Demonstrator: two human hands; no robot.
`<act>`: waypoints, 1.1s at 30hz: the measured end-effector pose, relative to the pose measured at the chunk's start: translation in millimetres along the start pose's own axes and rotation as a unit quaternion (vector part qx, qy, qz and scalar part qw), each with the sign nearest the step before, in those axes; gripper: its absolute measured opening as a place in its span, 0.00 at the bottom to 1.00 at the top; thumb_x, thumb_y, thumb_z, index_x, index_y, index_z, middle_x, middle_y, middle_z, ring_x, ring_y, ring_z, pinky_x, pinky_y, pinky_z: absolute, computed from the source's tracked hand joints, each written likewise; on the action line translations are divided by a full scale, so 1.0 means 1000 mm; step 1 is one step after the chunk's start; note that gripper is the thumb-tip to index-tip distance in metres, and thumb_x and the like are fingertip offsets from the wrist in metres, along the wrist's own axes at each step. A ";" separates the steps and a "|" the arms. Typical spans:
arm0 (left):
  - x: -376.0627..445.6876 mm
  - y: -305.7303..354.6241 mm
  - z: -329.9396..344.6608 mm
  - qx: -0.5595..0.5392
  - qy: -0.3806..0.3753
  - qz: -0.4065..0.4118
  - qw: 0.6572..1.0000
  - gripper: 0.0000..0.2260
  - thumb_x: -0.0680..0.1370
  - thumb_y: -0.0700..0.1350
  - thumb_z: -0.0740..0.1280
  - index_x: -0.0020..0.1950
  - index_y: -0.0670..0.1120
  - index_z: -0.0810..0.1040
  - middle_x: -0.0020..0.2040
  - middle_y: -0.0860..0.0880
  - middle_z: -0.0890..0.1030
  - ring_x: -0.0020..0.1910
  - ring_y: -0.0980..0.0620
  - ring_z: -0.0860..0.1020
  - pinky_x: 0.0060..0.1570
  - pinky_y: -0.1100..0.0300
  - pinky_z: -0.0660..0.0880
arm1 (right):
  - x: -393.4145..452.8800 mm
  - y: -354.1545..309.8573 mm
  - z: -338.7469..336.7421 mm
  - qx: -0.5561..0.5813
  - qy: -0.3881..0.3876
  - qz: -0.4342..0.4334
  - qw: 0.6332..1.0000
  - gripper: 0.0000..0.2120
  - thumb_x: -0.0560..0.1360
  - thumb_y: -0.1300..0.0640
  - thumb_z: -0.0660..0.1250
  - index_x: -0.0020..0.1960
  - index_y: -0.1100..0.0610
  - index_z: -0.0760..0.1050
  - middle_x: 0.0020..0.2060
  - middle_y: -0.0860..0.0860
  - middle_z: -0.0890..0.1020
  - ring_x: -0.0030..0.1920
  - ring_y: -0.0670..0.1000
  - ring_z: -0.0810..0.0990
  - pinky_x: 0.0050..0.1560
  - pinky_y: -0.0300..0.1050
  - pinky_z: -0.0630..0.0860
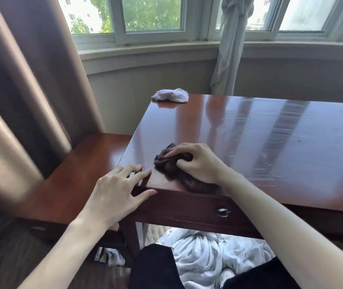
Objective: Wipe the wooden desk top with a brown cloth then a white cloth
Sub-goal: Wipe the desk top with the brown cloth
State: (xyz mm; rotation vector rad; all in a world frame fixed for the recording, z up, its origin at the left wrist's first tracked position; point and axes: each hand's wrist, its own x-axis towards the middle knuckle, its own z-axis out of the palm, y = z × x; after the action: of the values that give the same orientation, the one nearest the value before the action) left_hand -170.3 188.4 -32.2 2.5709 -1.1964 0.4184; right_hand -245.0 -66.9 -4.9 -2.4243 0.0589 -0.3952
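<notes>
A: Where is the brown cloth (171, 164) now?

B: It lies bunched on the near left corner of the wooden counter (249, 142), close to the front edge. The right hand (195, 162) holds it: the grip is closed over the top of the bundle, fingers curled into the folds, and presses it down on the wood.

A: And the left hand (117, 191)?

B: Its grip is wide and holds nothing. The fingers are spread flat on the corner of the counter and the thumb is on the front edge, probably to steady the person.

A: How will the cloth handle?

B: It looks light, soft and limp, so it takes any shape. On this glossy surface it should slide easily. The best hold seems to be from above, with the palm on the middle of the bundle.

A: The white cloth (170, 95)?

B: It waits crumpled at the far left corner, well apart, untouched. It looks equally soft.
</notes>
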 end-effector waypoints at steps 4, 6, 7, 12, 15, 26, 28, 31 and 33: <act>0.000 0.000 -0.005 -0.027 -0.016 0.003 1.000 0.24 0.75 0.72 0.61 0.66 0.62 0.78 0.62 0.63 0.78 0.59 0.59 0.77 0.51 0.56 0.80 | 0.058 0.013 0.008 -0.073 0.089 0.111 0.987 0.19 0.71 0.52 0.65 0.58 0.40 0.83 0.56 0.45 0.85 0.58 0.53 0.81 0.61 0.51 0.77; 0.000 -0.007 -0.012 -0.103 -0.039 -0.014 0.994 0.23 0.75 0.69 0.64 0.67 0.63 0.76 0.63 0.66 0.76 0.62 0.64 0.74 0.58 0.57 0.77 | 0.068 0.006 0.022 -0.114 0.092 0.138 0.980 0.20 0.73 0.53 0.64 0.63 0.42 0.81 0.59 0.50 0.83 0.60 0.57 0.80 0.60 0.52 0.76; 0.001 -0.013 -0.016 -0.146 -0.044 -0.025 0.988 0.22 0.75 0.67 0.67 0.67 0.63 0.76 0.63 0.67 0.75 0.62 0.66 0.74 0.60 0.58 0.75 | 0.069 0.000 0.029 -0.123 0.094 0.146 0.977 0.21 0.73 0.54 0.63 0.65 0.43 0.80 0.62 0.51 0.82 0.61 0.58 0.79 0.60 0.52 0.75; 0.005 -0.038 -0.030 -0.212 -0.012 -0.071 0.975 0.15 0.76 0.59 0.70 0.61 0.58 0.81 0.59 0.64 0.79 0.61 0.63 0.77 0.64 0.54 0.74 | 0.018 -0.046 0.054 -0.096 0.079 0.083 0.989 0.17 0.75 0.54 0.64 0.60 0.42 0.82 0.64 0.45 0.80 0.62 0.52 0.77 0.59 0.47 0.72; 0.007 -0.036 -0.028 -0.195 -0.005 -0.096 0.976 0.11 0.79 0.54 0.69 0.60 0.56 0.81 0.58 0.61 0.80 0.60 0.59 0.78 0.62 0.51 0.75 | -0.017 -0.054 0.049 -0.040 0.014 0.005 0.999 0.19 0.72 0.50 0.63 0.60 0.37 0.81 0.63 0.37 0.80 0.63 0.44 0.77 0.63 0.45 0.74; -0.013 -0.026 -0.023 -0.193 0.018 -0.137 0.972 0.10 0.80 0.50 0.67 0.59 0.55 0.82 0.56 0.60 0.81 0.56 0.57 0.79 0.59 0.51 0.76 | 0.017 -0.028 0.034 -0.108 0.077 0.118 0.984 0.20 0.74 0.52 0.64 0.63 0.40 0.80 0.64 0.43 0.81 0.62 0.54 0.79 0.61 0.52 0.76; -0.002 -0.020 -0.021 -0.192 0.017 -0.137 0.972 0.09 0.79 0.50 0.67 0.58 0.54 0.82 0.55 0.59 0.82 0.56 0.55 0.80 0.57 0.51 0.77 | -0.016 -0.043 0.039 -0.089 0.046 0.047 0.994 0.19 0.73 0.51 0.64 0.61 0.37 0.80 0.64 0.38 0.80 0.64 0.48 0.78 0.63 0.49 0.76; 0.011 -0.020 -0.021 -0.175 -0.008 -0.111 0.978 0.11 0.79 0.52 0.66 0.60 0.56 0.82 0.57 0.59 0.82 0.58 0.54 0.80 0.59 0.52 0.77 | -0.039 -0.051 0.040 -0.083 0.016 -0.017 0.996 0.20 0.72 0.49 0.63 0.61 0.35 0.79 0.63 0.32 0.78 0.64 0.40 0.76 0.64 0.45 0.75; 0.011 -0.023 -0.025 -0.161 -0.059 -0.073 0.982 0.15 0.79 0.59 0.66 0.65 0.58 0.79 0.63 0.62 0.79 0.63 0.58 0.77 0.63 0.53 0.74 | -0.021 -0.047 0.039 -0.071 0.024 0.006 0.997 0.19 0.73 0.50 0.63 0.60 0.36 0.80 0.61 0.35 0.80 0.62 0.43 0.77 0.62 0.46 0.75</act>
State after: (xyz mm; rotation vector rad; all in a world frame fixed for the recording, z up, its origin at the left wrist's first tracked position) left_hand -149.4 204.4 -7.9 2.4046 -1.0065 0.0338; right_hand -256.0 -3.8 -9.2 -2.5537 0.1253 -0.4577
